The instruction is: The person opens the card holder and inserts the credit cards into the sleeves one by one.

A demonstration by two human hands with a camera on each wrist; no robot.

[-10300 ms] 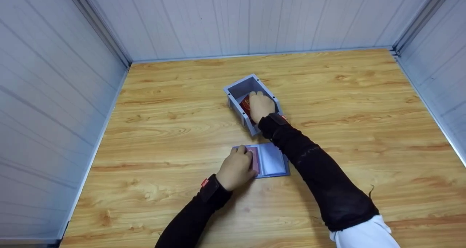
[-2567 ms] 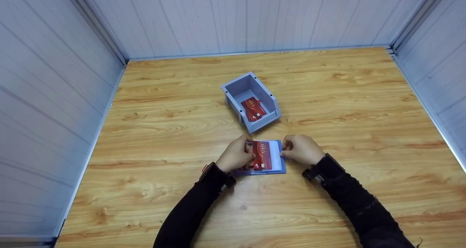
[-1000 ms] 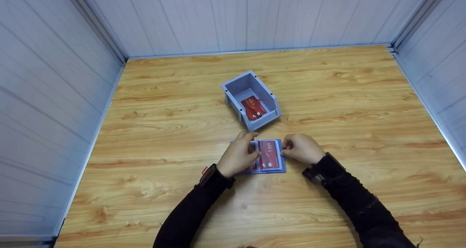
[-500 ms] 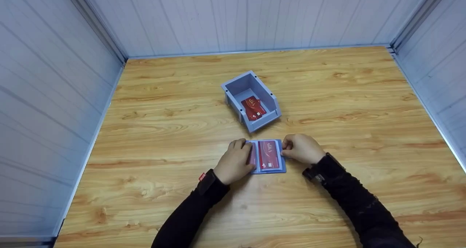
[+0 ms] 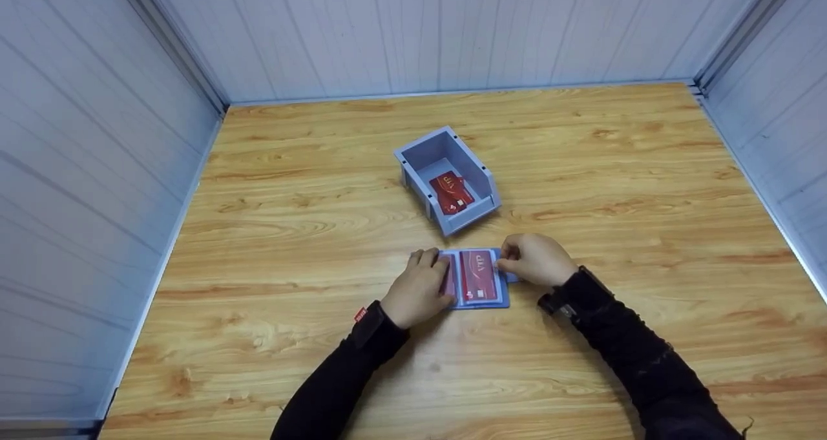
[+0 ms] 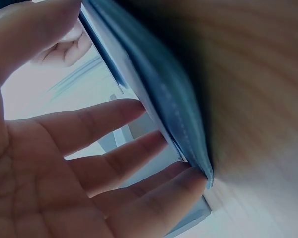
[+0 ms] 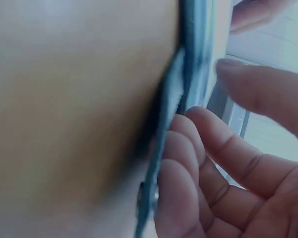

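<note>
A blue card holder (image 5: 502,301) lies spread on the table, its snap strap (image 5: 512,277) jutting out to the right. On its right page, a red VIP card (image 5: 478,274) sits under a clear pocket. A second reddish card (image 5: 448,278) shows on the left page, partly covered by my left hand (image 5: 417,289). That hand rests on the left page with fairly straight fingers (image 6: 114,116). My right hand (image 5: 537,260) is at the holder's right edge. Its thumb and curled index finger (image 7: 221,134) take the page edge between them, beside the strap.
Beyond the holder stands a grey-blue bin (image 5: 475,219), with red VIP cards (image 5: 450,192) overlapping inside. Pale panel walls (image 5: 362,33) enclose the wooden table (image 5: 291,207) at the back and both sides.
The card moved right into the page's clear pocket. My left hand went from the card to the left page. My right thumb shifted slightly up along the edge, and the strap now shows.
</note>
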